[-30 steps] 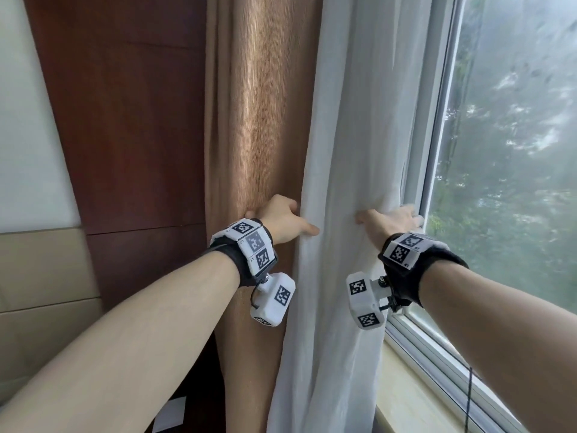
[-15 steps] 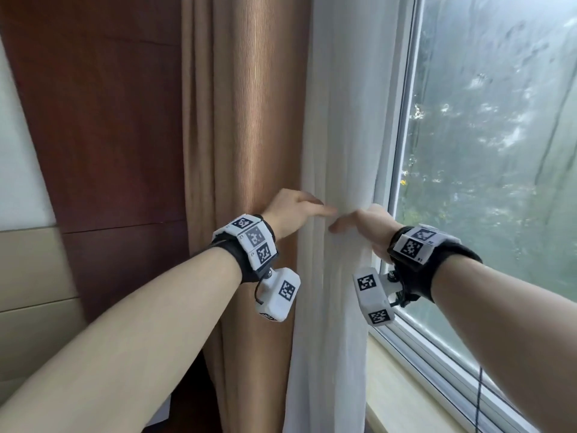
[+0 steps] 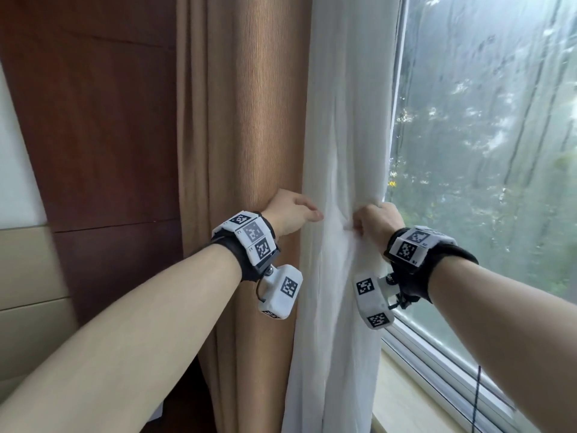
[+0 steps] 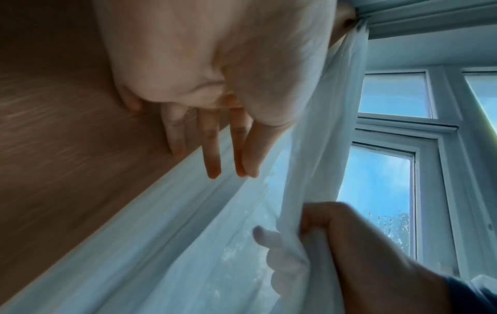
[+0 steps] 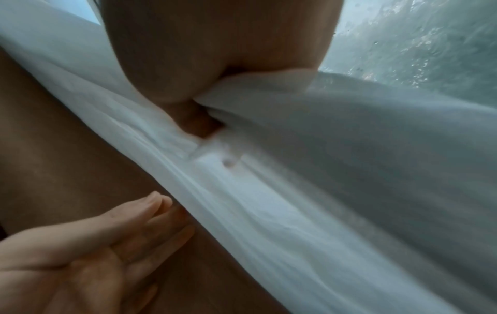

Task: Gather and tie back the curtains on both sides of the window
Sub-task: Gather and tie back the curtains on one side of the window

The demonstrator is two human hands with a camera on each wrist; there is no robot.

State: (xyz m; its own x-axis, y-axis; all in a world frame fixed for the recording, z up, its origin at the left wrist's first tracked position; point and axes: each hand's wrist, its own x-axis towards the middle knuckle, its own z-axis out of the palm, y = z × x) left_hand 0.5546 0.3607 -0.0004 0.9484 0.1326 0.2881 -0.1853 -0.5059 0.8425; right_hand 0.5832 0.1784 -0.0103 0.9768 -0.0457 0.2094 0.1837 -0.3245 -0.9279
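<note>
Two curtains hang at the left side of the window (image 3: 487, 135): a brown curtain (image 3: 243, 120) and a white sheer curtain (image 3: 346, 120). From the head view, the right hand (image 3: 376, 218) clenches a bunch of the sheer. The left wrist view shows the left hand (image 4: 204, 89) with straight fingers (image 4: 212, 148) lying against the brown one. In the right wrist view the sheer is squeezed in the fist. I judge gathering is half done; no tie is visible yet.

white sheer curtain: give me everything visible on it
The white sheer curtain is thin, translucent fabric hanging in vertical folds between the brown curtain and the window. It is bunched at mid-height, where the right hand grips its window-side edge. The left hand, fingers straight, lies at its other edge.
</note>
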